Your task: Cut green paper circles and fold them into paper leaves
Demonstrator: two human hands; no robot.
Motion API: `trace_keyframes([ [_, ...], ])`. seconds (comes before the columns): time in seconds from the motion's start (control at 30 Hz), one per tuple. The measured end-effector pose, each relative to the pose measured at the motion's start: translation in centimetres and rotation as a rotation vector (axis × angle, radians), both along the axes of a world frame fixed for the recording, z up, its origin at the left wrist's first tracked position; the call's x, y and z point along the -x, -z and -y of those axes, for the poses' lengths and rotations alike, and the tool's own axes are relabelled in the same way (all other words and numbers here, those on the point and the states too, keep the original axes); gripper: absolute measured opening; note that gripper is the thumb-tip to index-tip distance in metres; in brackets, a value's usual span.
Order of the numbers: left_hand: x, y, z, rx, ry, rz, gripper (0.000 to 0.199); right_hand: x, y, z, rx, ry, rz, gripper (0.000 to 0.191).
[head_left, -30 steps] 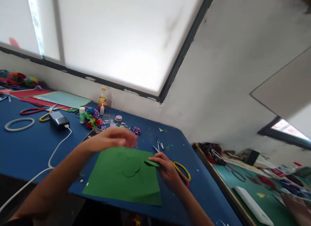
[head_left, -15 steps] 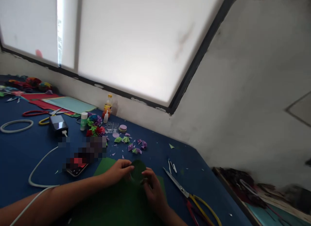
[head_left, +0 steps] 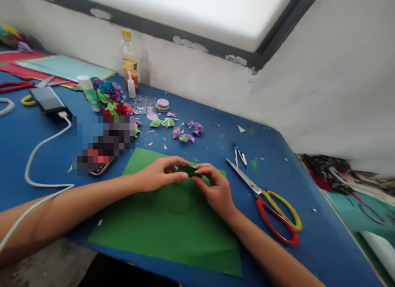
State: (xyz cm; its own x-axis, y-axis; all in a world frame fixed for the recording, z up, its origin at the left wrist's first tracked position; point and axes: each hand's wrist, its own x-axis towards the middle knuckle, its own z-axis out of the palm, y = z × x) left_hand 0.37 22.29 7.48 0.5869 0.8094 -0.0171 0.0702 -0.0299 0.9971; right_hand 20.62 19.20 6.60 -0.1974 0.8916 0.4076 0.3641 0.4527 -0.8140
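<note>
Between the fingertips of both hands is a dark green paper disc (head_left: 189,170), seen nearly edge-on, so whether it is folded cannot be told. My left hand (head_left: 163,171) pinches its left side between thumb and fingers. On the right side, my right hand (head_left: 216,190) grips it the same way. Both hands are over a large green paper sheet (head_left: 160,233), which shows a faint circle outline below the fingers. Right of the sheet lie scissors (head_left: 253,186) with one red and one yellow handle, blades closed. A small compass-like tool (head_left: 240,156) rests just beyond them.
Curled paper pieces (head_left: 187,137) and scraps lie beyond the sheet, near stacked paper discs (head_left: 162,105) and a clear plastic case (head_left: 145,103). A bottle (head_left: 128,60) stands by the wall. A white cable (head_left: 40,146) runs from a black device (head_left: 51,101) over my left forearm.
The view has tilted down, bringing the table closer. The green disc faced the camera before and is now tipped nearly edge-on, with both hands still on it.
</note>
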Motion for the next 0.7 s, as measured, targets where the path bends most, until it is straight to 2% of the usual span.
trace_keyframes([
  [0.1, 0.0, 0.2, 0.1, -0.054, 0.003, -0.071, 0.049, 0.1, 0.3, 0.0, 0.103, 0.036, -0.094, 0.023],
  [0.2, -0.1, 0.5, 0.0, -0.064, 0.001, -0.075, 0.037, 0.3, 0.4, 0.1, 0.169, 0.038, -0.137, 0.03],
  [0.3, -0.1, 0.8, 0.0, -0.032, 0.001, -0.032, 0.028, 0.4, 0.5, 0.1, 0.187, 0.031, -0.135, 0.031],
  [0.7, 0.0, 1.0, 0.0, 0.052, -0.002, 0.05, 0.018, 0.6, 0.3, 0.1, 0.163, 0.024, -0.101, 0.028],
])
